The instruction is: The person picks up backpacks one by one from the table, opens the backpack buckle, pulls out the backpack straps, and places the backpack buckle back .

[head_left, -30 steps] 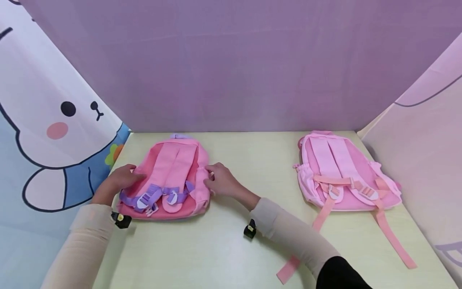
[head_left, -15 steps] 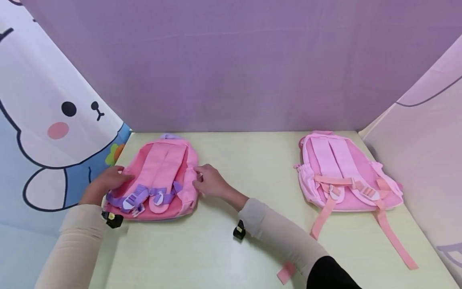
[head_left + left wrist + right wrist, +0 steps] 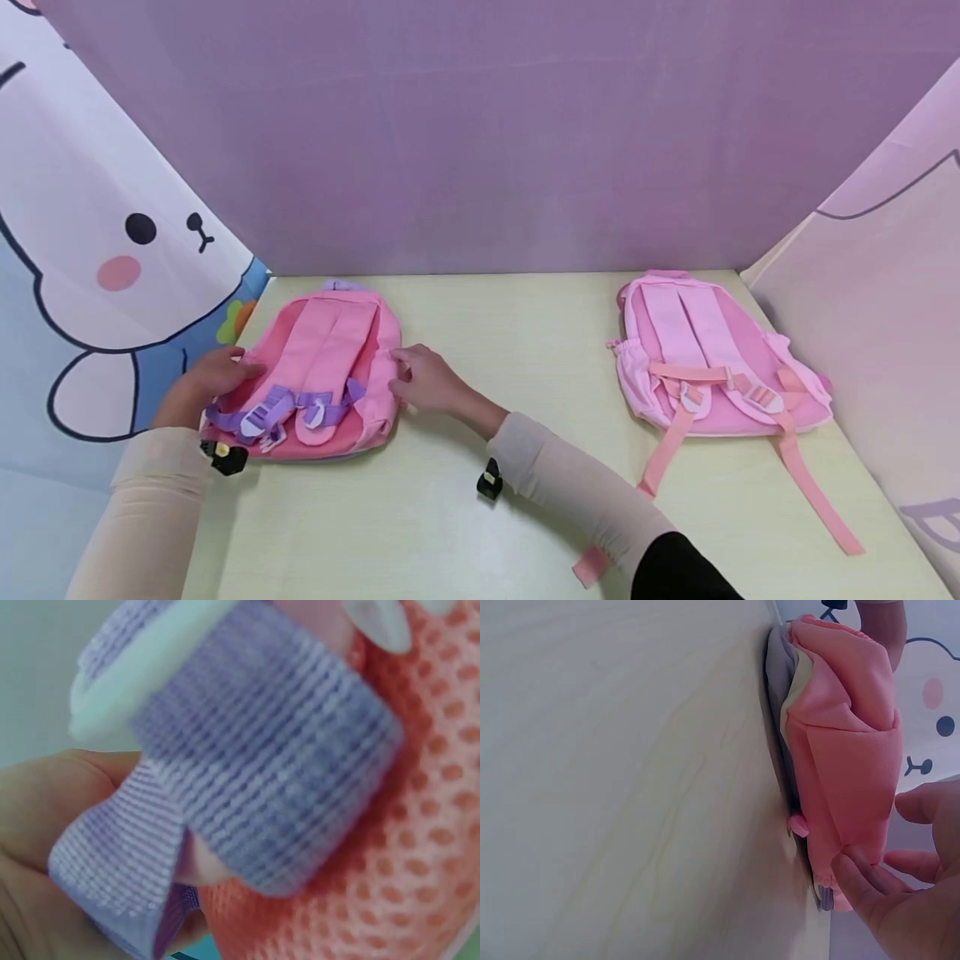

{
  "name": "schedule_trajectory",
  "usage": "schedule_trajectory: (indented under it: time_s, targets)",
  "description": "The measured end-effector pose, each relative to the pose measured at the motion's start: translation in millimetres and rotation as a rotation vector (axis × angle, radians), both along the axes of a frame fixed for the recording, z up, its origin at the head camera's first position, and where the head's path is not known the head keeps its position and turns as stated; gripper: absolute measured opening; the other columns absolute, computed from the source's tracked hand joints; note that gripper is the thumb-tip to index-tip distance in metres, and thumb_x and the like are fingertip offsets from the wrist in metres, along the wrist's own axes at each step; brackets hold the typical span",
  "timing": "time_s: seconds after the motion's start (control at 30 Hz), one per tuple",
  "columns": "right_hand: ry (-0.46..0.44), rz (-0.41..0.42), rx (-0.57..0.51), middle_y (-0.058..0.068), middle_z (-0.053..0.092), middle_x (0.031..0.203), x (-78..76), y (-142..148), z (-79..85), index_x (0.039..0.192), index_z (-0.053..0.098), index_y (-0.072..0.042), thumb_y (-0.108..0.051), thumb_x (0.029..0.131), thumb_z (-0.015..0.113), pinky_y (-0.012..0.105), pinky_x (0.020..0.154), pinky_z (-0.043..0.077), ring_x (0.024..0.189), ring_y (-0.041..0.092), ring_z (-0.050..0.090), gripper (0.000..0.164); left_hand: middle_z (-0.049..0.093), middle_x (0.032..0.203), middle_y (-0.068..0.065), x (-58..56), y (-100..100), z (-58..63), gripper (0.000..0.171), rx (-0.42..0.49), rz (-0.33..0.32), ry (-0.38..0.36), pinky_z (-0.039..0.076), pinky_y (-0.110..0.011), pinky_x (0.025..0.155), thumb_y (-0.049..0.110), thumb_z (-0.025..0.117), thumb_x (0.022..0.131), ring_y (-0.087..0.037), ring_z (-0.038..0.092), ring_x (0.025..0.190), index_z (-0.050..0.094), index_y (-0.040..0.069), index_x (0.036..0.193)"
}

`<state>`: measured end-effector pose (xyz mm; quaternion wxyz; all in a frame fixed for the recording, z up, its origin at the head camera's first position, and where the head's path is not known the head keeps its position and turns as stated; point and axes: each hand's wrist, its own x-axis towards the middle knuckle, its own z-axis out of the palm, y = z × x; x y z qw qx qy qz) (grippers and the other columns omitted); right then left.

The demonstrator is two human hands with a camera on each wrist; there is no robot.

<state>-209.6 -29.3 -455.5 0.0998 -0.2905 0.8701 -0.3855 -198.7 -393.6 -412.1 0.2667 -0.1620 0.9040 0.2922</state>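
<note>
A coral-pink backpack [image 3: 322, 333] with purple straps and white buckles lies back-panel up at the left of the table. My left hand [image 3: 213, 377] holds its left side, thumb over the panel and the other fingers hidden by the side. In the left wrist view, a looped purple strap [image 3: 277, 750] covers part of the left hand [image 3: 45, 847]. My right hand [image 3: 431, 383] is at the right side pocket, thumb and fingers bent at its edge. The right wrist view shows the right hand [image 3: 907, 900] with fingertips against the bag's side [image 3: 855, 772].
A lighter pink backpack [image 3: 697, 333] lies at the table's right, its peach straps trailing toward the front edge. A purple backdrop [image 3: 480, 142] stands behind the pale table [image 3: 420, 517]. Printed panels flank both sides, with the rabbit panel [image 3: 67, 333] close to my left arm.
The coral-pink backpack has slid left across the table, with both hands moving along with it. The lighter pink backpack has stayed in place.
</note>
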Motion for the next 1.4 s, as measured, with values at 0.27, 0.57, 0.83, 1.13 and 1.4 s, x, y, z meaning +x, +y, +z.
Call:
schedule_trajectory:
  time_s: [0.27, 0.57, 0.83, 1.13, 1.4]
  targets:
    - [-0.096, 0.027, -0.075, 0.015, 0.055, 0.143, 3.1, 18, 9.5, 0.15, 0.049, -0.008, -0.018, 0.095, 0.06, 0.017, 0.081, 0.054, 0.106, 0.015, 0.066, 0.056, 0.024, 0.156, -0.038, -2.6, 18, 10.5, 0.084, -0.038, 0.029, 0.14, 0.048, -0.066, 0.1, 0.047, 0.049, 0.104, -0.057, 0.034, 0.136, 0.014, -0.005, 0.159]
    - [-0.147, 0.057, -0.13, 0.016, 0.053, 0.144, 8.0, 64, 36.3, 0.151, 0.046, -0.008, -0.017, 0.099, 0.063, 0.024, 0.092, 0.056, 0.119, 0.026, 0.065, 0.056, 0.039, 0.152, -0.033, -0.8, 83, 33.8, 0.069, -0.048, -0.073, 0.421, 0.05, -0.061, 0.101, 0.04, 0.051, 0.105, -0.055, 0.041, 0.136, 0.028, 0.004, 0.159]
    - [-0.055, 0.02, -0.172, 0.019, 0.059, 0.136, 10.4, 135, 60.7, 0.146, 0.051, -0.001, -0.009, 0.097, 0.064, 0.036, 0.099, 0.056, 0.118, 0.032, 0.065, 0.052, 0.045, 0.154, -0.021, -2.9, 149, 47.3, 0.058, 0.003, -0.192, 0.532, 0.049, -0.058, 0.104, 0.028, 0.059, 0.103, -0.045, 0.046, 0.138, 0.041, 0.01, 0.155]
    - [0.024, -0.102, -0.142, 0.018, 0.061, 0.137, 18.5, 209, 75.3, 0.144, 0.053, -0.003, -0.009, 0.098, 0.065, 0.048, 0.102, 0.053, 0.12, 0.035, 0.064, 0.048, 0.05, 0.149, -0.018, -7.9, 210, 43.7, 0.052, 0.192, -0.33, 0.544, 0.049, -0.055, 0.106, 0.024, 0.058, 0.103, -0.039, 0.052, 0.134, 0.045, 0.009, 0.151]
    - [0.001, -0.227, -0.148, 0.021, 0.061, 0.137, 31.6, 261, 88.8, 0.146, 0.05, 0.001, -0.009, 0.1, 0.062, 0.025, 0.099, 0.053, 0.122, 0.038, 0.063, 0.048, 0.053, 0.147, -0.013, -11.9, 267, 39.5, 0.051, 0.299, -0.392, 0.517, 0.054, -0.048, 0.102, 0.023, 0.061, 0.102, -0.032, 0.057, 0.13, 0.048, 0.013, 0.15]
